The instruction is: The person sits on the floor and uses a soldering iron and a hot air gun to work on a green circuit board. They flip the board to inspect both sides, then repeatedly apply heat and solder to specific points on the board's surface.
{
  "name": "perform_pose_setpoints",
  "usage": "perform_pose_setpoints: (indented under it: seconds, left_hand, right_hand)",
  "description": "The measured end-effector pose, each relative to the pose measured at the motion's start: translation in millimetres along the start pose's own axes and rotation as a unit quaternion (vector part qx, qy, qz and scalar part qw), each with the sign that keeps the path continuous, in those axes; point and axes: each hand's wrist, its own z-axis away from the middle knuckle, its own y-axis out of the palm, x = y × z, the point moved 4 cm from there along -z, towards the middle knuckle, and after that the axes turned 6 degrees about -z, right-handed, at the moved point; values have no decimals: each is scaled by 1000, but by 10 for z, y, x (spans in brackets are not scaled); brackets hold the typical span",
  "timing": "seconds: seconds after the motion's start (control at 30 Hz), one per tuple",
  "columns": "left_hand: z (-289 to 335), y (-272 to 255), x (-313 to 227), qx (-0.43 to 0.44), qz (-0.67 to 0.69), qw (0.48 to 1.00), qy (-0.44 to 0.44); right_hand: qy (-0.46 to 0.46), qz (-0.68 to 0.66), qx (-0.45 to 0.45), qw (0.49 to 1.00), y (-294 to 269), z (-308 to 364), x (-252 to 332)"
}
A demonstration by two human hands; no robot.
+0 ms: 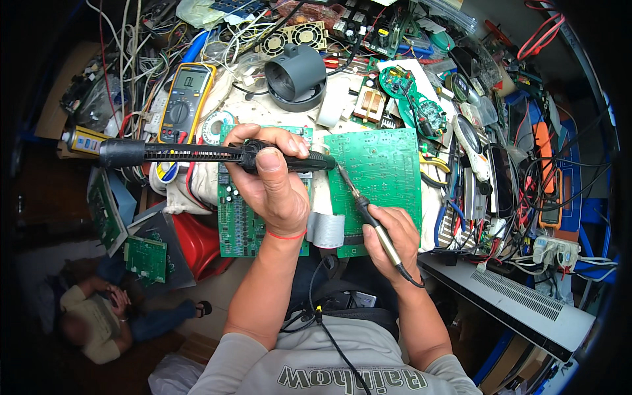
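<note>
My left hand (278,178) is wrapped round a long black solder sucker (187,155), its narrow end reaching right onto the green circuit board (385,178). In my right hand (400,237) is a soldering iron (380,237), held like a pen. The iron's tip points up and left and meets the board's left part, close beside the sucker's end. This board lies with its solder side up. A grey ribbon cable (327,230) bridges it and a second green board (236,224), full of components, partly hidden under my left hand and forearm.
A yellow-edged multimeter (181,108) lies at the left. Behind the boards stand a grey cylindrical housing (296,74) and round green boards (421,108). Yellow-handled pliers (434,163) sit at the right. Tangled wires (224,33) crowd the back. A person (99,309) sits low at the left.
</note>
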Motion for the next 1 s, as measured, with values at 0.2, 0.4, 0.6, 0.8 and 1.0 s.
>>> perform_pose_setpoints:
  seconds: [0.2, 0.4, 0.6, 0.8, 1.0]
  left_hand:
    - [-9, 2, -4, 0, -1, 1000, -6]
    - [-10, 4, 8, -3, -2, 1000, -7]
    - [-10, -8, 29, 8, 1, 1000, -6]
    - [-3, 29, 72, 36, 24, 999, 6]
    - [-6, 27, 107, 39, 36, 999, -6]
  right_hand:
    - [1, 0, -1, 1000, -1, -6, 3]
    - [1, 0, -1, 1000, 1, -4, -1]
    - [1, 0, -1, 1000, 4, -6, -2]
    - [2, 3, -1, 1000, 5, -22, 12]
    - [-1, 6, 2, 1000, 12, -39, 32]
